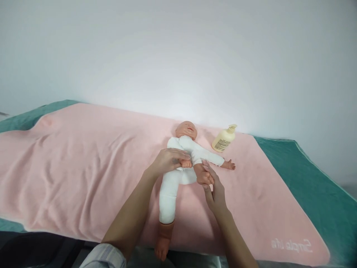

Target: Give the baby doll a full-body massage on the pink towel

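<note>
A baby doll [169,191] with a white cloth body lies on its back on a pink blanket [111,163], head toward the wall. My left hand [167,160] is closed around one of the doll's small hands, over its belly. With its fingers and thumb, my right hand [216,191] grips the doll's raised foot [205,177], and that leg is bent up toward the belly. The doll's other leg lies straight toward me, its foot hanging at the blanket's near edge. Its other arm stretches out to the right.
A pale yellow pump bottle [224,139] stands on the blanket, right of the doll's head. Green cloth [315,178] shows beneath the blanket at the sides. A white wall [178,56] rises behind. Wrinkles run through the blanket on the left.
</note>
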A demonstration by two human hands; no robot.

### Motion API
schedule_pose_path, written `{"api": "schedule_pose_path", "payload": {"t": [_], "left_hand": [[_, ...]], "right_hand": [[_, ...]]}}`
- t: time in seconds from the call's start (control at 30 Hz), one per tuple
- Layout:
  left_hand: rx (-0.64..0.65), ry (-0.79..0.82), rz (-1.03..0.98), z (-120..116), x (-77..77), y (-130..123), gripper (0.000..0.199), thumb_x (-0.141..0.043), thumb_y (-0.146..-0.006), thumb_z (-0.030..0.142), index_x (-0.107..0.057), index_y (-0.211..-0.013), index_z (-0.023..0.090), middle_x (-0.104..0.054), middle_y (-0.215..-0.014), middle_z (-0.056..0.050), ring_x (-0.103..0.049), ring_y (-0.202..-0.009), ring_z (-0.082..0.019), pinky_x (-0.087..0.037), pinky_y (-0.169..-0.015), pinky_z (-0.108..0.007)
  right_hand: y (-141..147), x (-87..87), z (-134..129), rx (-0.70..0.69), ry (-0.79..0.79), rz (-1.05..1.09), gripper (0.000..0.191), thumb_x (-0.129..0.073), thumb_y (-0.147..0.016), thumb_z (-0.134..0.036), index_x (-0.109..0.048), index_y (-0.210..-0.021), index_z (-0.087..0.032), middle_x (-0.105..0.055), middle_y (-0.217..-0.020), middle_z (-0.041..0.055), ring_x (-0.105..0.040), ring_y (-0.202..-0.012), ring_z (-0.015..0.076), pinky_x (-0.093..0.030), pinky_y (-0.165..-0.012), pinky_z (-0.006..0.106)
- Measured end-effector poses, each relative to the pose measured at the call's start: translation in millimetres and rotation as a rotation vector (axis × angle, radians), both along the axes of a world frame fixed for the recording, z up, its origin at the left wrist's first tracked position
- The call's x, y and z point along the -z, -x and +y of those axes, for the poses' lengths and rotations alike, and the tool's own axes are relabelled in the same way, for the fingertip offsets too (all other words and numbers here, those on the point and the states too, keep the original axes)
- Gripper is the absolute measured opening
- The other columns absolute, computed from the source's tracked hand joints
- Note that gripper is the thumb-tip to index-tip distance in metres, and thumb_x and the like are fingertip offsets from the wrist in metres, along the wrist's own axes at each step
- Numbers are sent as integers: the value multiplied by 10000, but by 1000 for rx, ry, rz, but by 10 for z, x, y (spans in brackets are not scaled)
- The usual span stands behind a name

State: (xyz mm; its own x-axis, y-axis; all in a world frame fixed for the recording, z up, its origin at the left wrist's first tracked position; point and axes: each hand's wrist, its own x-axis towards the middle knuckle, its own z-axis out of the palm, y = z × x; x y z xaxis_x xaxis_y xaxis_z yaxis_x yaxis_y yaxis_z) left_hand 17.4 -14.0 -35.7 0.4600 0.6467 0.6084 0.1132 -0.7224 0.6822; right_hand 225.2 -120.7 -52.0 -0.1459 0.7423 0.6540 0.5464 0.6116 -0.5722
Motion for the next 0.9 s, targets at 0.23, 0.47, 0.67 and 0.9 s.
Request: {"api": "schedule_pose_path", "payload": {"t": [0.23, 0.47, 0.67, 0.9], "left_hand": [[-24, 108, -159, 7, 3, 23, 274, -728, -719, 144, -763, -963, 264, -742, -1019, -33, -671, -1043, -246, -505, -969, -391], [-440, 328, -722, 178, 7, 183, 378, -811, -644, 252, -718, -1001, 167, -723, -1041, -83, -665, -1014, -244, -502, -961, -404], [-574, 598, -1176, 348, 116, 418, 287, -791, -692, 238, -701, -957, 171, -682, -1076, -70, -625, -1096, -204, -475, -995, -344], [-667, 932, -1350, 480, 310, 548, 119, -673, -837, 209, -652, -946, 252, -651, -1014, 6, -651, -954, -99, -486, -899, -220]], "right_hand": [[-7, 21, -103, 12, 5, 14, 430, -438, -963, -282, -418, -1388, -227, -449, -1461, 105, -408, -1358, 285, -400, -1094, 506], [-70, 157, -516, -1, -48, -175, 488, -525, -924, -255, -430, -1401, -237, -415, -1486, 89, -396, -1365, 289, -449, -1062, 484], [-29, 327, -935, 4, -109, -349, 525, -549, -919, -251, -416, -1426, -218, -402, -1490, 80, -417, -1349, 274, -501, -1020, 430], [-3, 657, -1146, -8, -159, -371, 461, -498, -916, -166, -485, -1377, -175, -482, -1430, 116, -492, -1290, 277, -516, -1000, 426]]}}
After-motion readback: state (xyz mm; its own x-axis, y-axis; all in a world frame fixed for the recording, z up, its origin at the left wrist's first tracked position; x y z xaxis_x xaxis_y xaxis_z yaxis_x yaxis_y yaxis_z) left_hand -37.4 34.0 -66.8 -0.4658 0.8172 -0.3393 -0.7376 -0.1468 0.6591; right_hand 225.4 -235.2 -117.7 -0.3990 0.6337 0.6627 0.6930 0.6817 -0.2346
